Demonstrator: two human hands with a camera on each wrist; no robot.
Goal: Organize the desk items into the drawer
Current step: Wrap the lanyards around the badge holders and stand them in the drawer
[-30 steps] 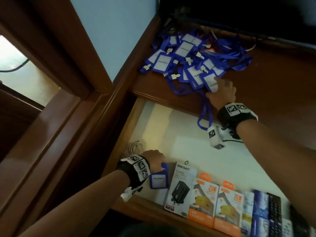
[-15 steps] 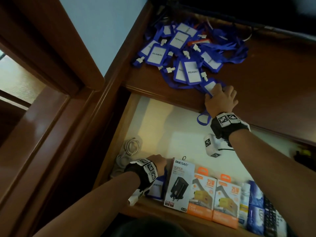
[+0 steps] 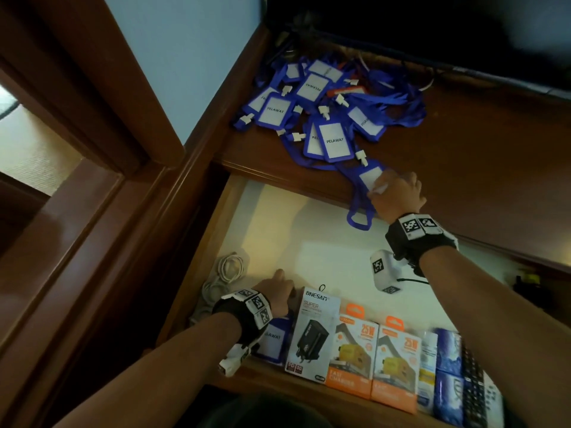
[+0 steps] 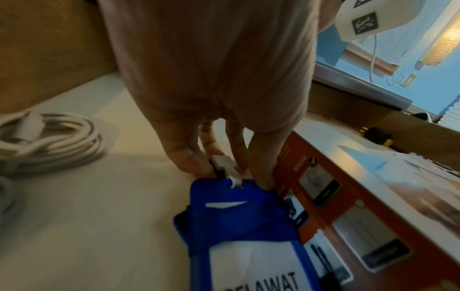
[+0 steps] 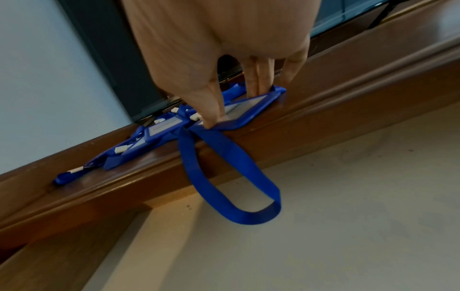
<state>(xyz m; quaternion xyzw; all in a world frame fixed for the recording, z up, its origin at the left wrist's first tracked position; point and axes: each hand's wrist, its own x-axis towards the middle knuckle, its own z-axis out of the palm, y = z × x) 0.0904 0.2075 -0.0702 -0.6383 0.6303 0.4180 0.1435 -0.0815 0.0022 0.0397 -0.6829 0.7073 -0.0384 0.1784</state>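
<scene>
A heap of blue badge holders [image 3: 324,112] with blue lanyards lies on the brown desk [image 3: 463,156]. My right hand [image 3: 395,193] pinches one blue badge holder [image 3: 369,177] at the desk's front edge, thumb on its near side and fingers on its far side [image 5: 234,107]. Its lanyard loop [image 5: 236,187] hangs over the edge above the open drawer [image 3: 309,242]. My left hand [image 3: 275,291] is down in the drawer's front left. It grips the white clip [image 4: 224,165] of another badge holder [image 4: 248,236] lying beside a charger box.
In the drawer a coiled white cable [image 3: 228,270] lies at the left wall. A white charger box [image 3: 312,332], two orange boxes [image 3: 352,350] and several blue packs [image 3: 448,366] line the front. A dark screen [image 3: 432,32] stands behind the desk.
My right hand has dragged one badge holder out of the heap to the desk edge. My left hand has set its badge holder down flat beside the white charger box.
</scene>
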